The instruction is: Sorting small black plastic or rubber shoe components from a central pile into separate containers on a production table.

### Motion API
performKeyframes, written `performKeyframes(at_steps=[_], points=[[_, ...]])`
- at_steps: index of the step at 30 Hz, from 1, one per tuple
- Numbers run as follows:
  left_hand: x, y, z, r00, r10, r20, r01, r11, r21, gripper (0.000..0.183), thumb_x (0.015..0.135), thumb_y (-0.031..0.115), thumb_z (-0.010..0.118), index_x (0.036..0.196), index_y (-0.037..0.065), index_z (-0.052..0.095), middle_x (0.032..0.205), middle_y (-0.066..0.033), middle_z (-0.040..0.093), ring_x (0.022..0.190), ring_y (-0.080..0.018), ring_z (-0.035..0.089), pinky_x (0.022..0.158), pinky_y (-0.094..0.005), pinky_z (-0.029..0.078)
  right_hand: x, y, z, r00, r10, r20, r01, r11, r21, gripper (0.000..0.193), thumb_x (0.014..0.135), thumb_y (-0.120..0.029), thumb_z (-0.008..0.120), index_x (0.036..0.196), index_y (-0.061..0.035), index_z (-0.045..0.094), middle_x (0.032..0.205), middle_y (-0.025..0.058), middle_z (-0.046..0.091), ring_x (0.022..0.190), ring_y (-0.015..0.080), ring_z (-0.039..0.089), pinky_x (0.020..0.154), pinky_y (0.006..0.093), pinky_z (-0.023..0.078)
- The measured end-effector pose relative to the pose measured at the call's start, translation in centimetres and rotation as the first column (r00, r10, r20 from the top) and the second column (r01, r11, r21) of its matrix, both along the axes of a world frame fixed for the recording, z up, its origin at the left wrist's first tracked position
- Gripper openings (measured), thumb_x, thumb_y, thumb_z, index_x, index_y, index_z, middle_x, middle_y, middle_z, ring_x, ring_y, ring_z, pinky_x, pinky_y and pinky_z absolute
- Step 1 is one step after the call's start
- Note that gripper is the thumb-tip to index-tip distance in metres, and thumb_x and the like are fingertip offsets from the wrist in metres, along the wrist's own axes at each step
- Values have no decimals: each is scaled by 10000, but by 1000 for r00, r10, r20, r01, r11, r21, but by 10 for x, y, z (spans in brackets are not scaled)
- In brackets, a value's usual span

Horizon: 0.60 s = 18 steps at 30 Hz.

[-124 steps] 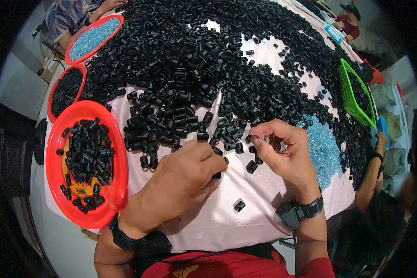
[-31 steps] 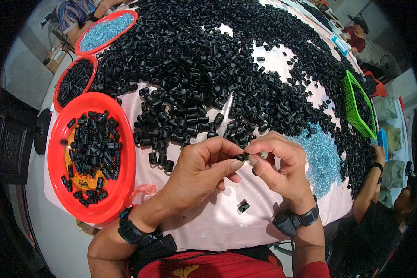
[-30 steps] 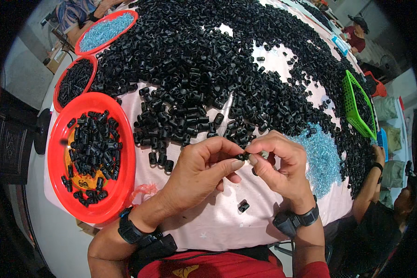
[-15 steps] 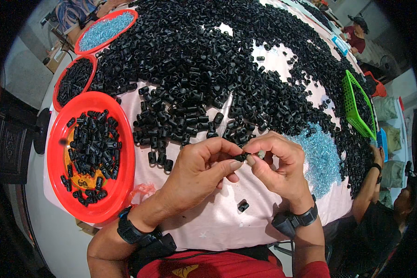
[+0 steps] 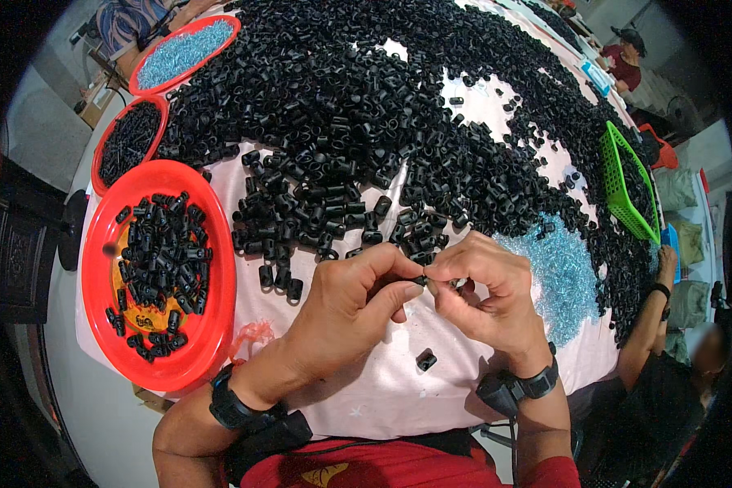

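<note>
My left hand [image 5: 354,305] and my right hand [image 5: 484,289] meet above the cloth, thumbs and forefingers pinched together. Between the fingertips is a small black plastic part [image 5: 422,281], mostly hidden by the fingers. Something else dark shows inside the curl of my right fingers, too covered to name. Below the hands a single black plastic piece [image 5: 426,359] lies on the pale pink cloth [image 5: 366,407]. To the left, a red oval tray [image 5: 110,354] holds a heap of black plastic pieces [image 5: 171,260].
A huge pile of short black tubes [image 5: 325,122] covers the table's far side. Clear bluish small parts [image 5: 561,276] lie right of my hand. Red trays [image 5: 165,122] stand far left, a green basket [image 5: 618,179] at right. A co-worker's arm [image 5: 655,317] reaches in at right.
My fingertips have drawn closer together around the small part, and my right fingers have curled in more. The co-worker's hand at the right has shifted slightly.
</note>
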<state>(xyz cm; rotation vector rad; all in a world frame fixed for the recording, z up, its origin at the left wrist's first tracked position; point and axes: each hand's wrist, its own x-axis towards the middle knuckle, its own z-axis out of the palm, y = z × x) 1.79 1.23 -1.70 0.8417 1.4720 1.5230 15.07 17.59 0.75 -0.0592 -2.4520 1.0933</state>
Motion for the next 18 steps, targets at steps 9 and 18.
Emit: performKeyframes(at_steps=[9, 18], points=[[8, -2, 8, 939, 75, -335, -65, 997, 40, 95, 956, 41, 653, 1009, -37, 663, 743, -130, 693, 635, -154, 701, 577, -295, 539, 3, -9, 4, 987, -77, 144, 106, 972, -210, 163, 778, 30, 742, 924, -25, 695, 844, 91, 702, 741, 238, 670, 607, 307, 508], [6, 5, 10, 981, 86, 174, -71, 993, -91, 183, 1001, 87, 649, 1155, -12, 640, 950, -58, 717, 770, -100, 704, 610, -210, 577, -3, -10, -3, 995, -81, -65, 86, 993, 85, 263, 765, -5, 770, 1023, 10, 719, 919, 145, 702, 765, 271, 658, 658, 342, 526]])
